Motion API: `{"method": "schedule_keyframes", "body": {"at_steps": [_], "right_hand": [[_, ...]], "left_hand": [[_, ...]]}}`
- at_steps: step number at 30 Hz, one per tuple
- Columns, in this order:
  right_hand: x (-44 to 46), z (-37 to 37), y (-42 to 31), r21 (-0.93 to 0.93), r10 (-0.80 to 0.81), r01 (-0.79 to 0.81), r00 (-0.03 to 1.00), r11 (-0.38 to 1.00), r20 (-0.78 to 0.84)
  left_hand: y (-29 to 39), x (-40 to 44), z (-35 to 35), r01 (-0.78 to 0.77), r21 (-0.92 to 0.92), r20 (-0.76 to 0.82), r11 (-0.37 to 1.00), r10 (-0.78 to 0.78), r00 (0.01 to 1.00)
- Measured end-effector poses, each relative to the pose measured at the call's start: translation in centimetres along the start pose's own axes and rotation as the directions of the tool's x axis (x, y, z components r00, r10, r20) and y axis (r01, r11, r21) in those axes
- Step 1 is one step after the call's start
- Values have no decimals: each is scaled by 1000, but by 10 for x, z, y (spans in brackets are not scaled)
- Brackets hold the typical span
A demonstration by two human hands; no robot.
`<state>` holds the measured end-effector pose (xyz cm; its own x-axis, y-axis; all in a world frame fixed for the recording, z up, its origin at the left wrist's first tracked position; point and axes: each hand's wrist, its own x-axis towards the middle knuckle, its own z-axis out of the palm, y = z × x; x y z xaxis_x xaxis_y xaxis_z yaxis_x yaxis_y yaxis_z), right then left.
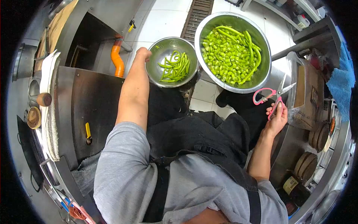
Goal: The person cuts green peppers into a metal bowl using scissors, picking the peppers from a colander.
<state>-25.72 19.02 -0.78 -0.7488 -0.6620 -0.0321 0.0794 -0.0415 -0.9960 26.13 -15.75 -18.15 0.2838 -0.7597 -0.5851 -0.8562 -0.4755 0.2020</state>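
Note:
My left hand [144, 53] is at the left rim of a metal colander [152, 69], its fingers closed on the edge. Whole green peppers [179, 67] lie inside it. Right beside the colander stands a large steel bowl [265, 71], filled with cut green pieces [223, 52] and a few long whole peppers [257, 59] along its right side. My right hand [276, 116] holds pink-handled scissors [279, 93] by one handle loop, blades spread apart and pointing up, just below right of the bowl.
An orange pipe [116, 59] and a steel cabinet [97, 97] are on the left. A floor drain grate [197, 16] runs behind the bowls. At right are a cardboard box [311, 89] in plastic, a blue cloth [341, 80] and a dark bottle [296, 190].

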Motion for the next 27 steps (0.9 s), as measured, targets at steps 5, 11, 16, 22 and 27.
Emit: {"method": "schedule_keyframes", "body": {"at_steps": [5,11,16,22,27], "right_hand": [[-30,7,11,-8,63,-62,985,998,160],[-90,40,16,-121,236,-204,884,971,402],[-115,75,19,-356,48,214,797,910,602],[-113,76,6,-266,-98,365,731,892,675],[-112,70,15,-215,8,215,690,953,724]], "left_hand": [[49,-74,17,-504,-256,-420,825,375,826],[82,-333,95,-303,-897,20,321,714,700],[97,-381,142,-149,-970,26,191,696,718],[97,-367,114,-106,-994,-66,31,605,793],[103,-385,105,-128,-992,-91,0,701,707]]}}
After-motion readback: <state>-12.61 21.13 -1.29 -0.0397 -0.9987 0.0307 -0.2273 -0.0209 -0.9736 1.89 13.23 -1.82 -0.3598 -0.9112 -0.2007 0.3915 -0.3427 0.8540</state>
